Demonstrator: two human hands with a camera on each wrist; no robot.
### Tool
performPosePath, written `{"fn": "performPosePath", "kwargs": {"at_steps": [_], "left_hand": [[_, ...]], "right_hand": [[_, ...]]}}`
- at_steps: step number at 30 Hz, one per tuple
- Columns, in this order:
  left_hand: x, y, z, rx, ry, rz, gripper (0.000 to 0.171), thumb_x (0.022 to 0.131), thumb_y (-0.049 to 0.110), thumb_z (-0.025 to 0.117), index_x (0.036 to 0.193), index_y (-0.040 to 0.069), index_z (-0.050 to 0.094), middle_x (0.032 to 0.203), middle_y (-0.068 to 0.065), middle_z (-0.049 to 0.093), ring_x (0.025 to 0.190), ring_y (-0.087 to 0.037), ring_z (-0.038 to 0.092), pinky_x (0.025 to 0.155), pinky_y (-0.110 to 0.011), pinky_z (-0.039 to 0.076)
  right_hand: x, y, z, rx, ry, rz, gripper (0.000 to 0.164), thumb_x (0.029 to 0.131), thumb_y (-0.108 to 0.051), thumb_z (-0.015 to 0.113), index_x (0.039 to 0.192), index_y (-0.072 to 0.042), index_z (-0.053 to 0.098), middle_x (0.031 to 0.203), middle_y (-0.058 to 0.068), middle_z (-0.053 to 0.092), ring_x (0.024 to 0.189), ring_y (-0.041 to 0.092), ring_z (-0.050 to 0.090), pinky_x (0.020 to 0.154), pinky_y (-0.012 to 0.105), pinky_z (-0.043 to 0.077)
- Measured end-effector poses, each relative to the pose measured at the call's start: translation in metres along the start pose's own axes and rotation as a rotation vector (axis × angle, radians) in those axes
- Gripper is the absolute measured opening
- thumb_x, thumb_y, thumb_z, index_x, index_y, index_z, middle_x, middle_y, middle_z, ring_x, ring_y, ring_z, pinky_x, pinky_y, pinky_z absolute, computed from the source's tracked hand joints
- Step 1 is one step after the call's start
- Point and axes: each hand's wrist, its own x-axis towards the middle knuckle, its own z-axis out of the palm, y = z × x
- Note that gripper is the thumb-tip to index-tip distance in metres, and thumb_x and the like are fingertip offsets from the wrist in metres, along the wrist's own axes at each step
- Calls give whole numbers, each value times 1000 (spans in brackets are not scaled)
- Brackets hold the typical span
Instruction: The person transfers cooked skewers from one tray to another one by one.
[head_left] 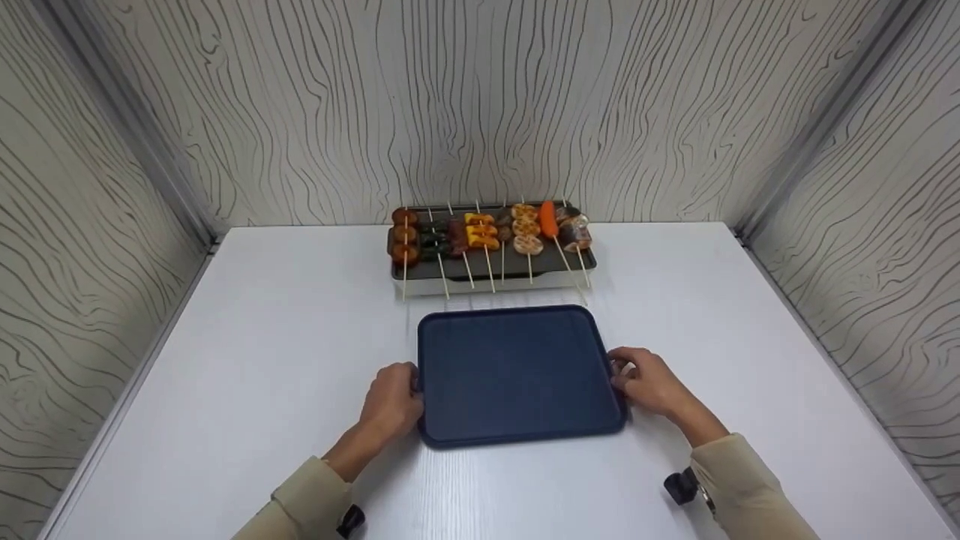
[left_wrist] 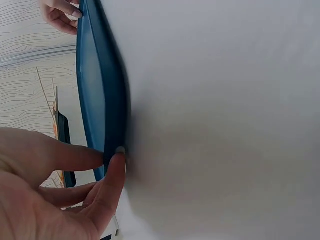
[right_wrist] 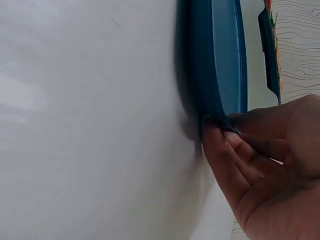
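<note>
A dark blue rectangular tray (head_left: 517, 375) with a raised rim lies in the middle of the white table, bare on top. My left hand (head_left: 394, 397) pinches its left edge; in the left wrist view thumb and fingers close on the tray's rim (left_wrist: 115, 100). On the opposite side my right hand (head_left: 649, 382) grips the right edge, and the right wrist view shows its thumb over the rim (right_wrist: 205, 65) with fingers beneath. Just behind the tray stands a grill (head_left: 517, 266) with a black plate, carrying several food skewers (head_left: 484, 232).
The white table (head_left: 300, 315) extends to both sides of the tray. Wood-grain patterned panels (head_left: 480, 97) enclose the back and sides, with grey metal posts (head_left: 817, 112) at the corners. Skewer sticks overhang the grill's front edge toward the tray.
</note>
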Motion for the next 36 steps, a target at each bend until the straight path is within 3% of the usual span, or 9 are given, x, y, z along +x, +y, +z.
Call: {"fn": "performPosePath", "kwargs": {"at_steps": [5,8,10,13,16,18,26,36], "left_hand": [[-2,-1,-2,102,-41,-12,3,87,-3,66,87,-1,64,79,-5,55,70,-20,51,59,-36,44],[-2,-4,-4,188,-59,40,9,92,3,66,98,-4,66,88,-9,57,75,-22,55,63,-40,48],[-3,-6,-5,250,-63,99,23,95,8,65,113,-8,65,102,-14,60,82,-27,61,67,-45,53],[-4,-11,-6,355,-77,170,46,102,17,59,140,-9,52,134,-23,54,101,-38,65,77,-52,56],[-4,-15,-5,453,-95,211,56,107,25,51,154,-3,39,157,-19,40,111,-44,62,77,-55,55],[-3,-18,-4,519,-101,231,57,108,29,47,157,2,36,164,-13,33,111,-44,61,75,-54,55],[4,-26,-2,745,-74,256,55,109,34,42,157,7,41,166,-4,33,101,-30,62,68,-43,51],[6,-35,11,834,128,407,51,102,25,55,147,-1,53,156,-10,49,87,-26,66,62,-36,54]], "right_hand": [[-2,1,3,-36,13,-7,40,87,7,59,126,14,60,97,15,63,72,17,58,59,28,49],[-3,3,3,-7,2,22,41,90,6,60,130,12,57,98,13,62,76,18,59,60,29,50],[-4,4,3,25,-13,40,42,92,5,60,133,11,54,99,13,60,78,19,59,61,30,51],[-5,6,2,53,-30,48,42,93,5,59,134,10,52,100,13,59,81,21,60,62,32,52],[-4,6,1,58,-46,41,42,93,5,58,134,9,52,99,13,58,81,21,60,63,33,52],[-4,6,0,54,-54,35,42,93,5,59,134,9,51,99,12,58,81,20,59,63,33,52],[-3,5,0,71,-81,23,44,95,3,59,137,10,49,99,11,56,78,19,57,60,30,51],[-2,9,0,59,-69,21,44,96,3,58,138,9,48,100,12,56,79,20,58,61,31,52]]}}
